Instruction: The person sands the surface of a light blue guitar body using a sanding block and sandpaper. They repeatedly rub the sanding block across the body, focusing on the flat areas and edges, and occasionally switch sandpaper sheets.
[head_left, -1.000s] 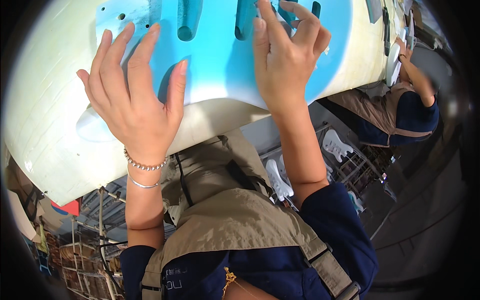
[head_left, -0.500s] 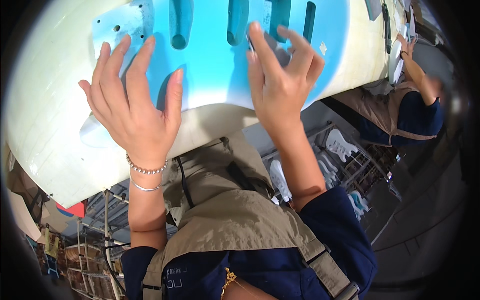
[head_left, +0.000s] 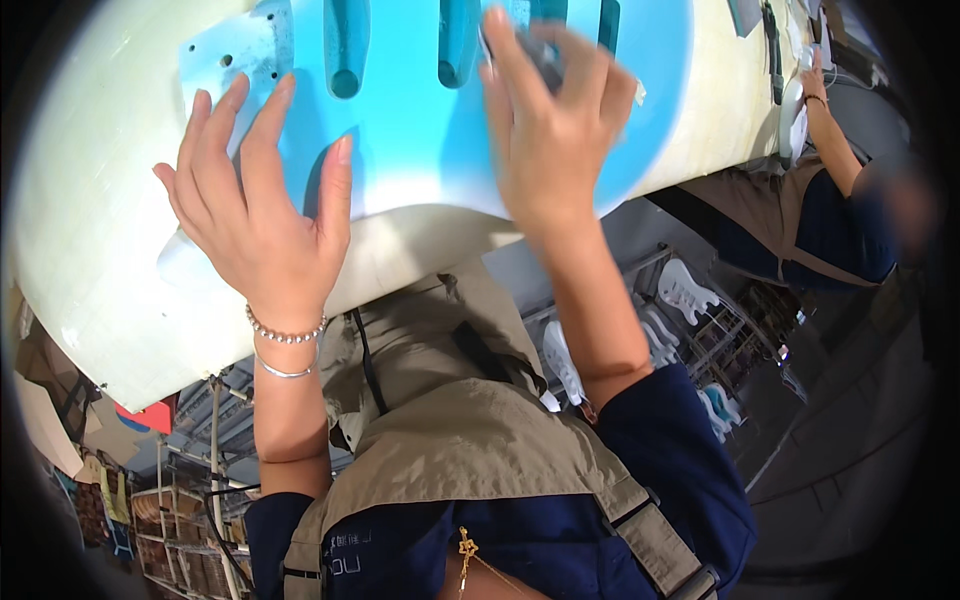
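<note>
An electric guitar body (head_left: 405, 140), bright blue fading to white at its near edge, lies flat with its routed slots and screw holes showing. My left hand (head_left: 265, 230) rests on its left part, fingers spread, holding nothing. On the right part, my right hand (head_left: 550, 165) grips a dark grey sanding block (head_left: 546, 62) between thumb and fingers, close to the slots. The fingers cover much of the block and are slightly blurred. Whitish scuffing marks the plate-shaped recess (head_left: 235, 60) beside my left fingertips.
The body lies on a pale, rounded work surface (head_left: 90, 240). At the right another person (head_left: 790, 215) works on a white piece. Below right, a rack (head_left: 715, 330) holds several white guitar bodies (head_left: 685, 290). Metal shelving (head_left: 180, 520) stands lower left.
My right hand has moved slightly up and left with the sanding block across the guitar body. The left hand keeps its place on the body. The other person's arm has shifted.
</note>
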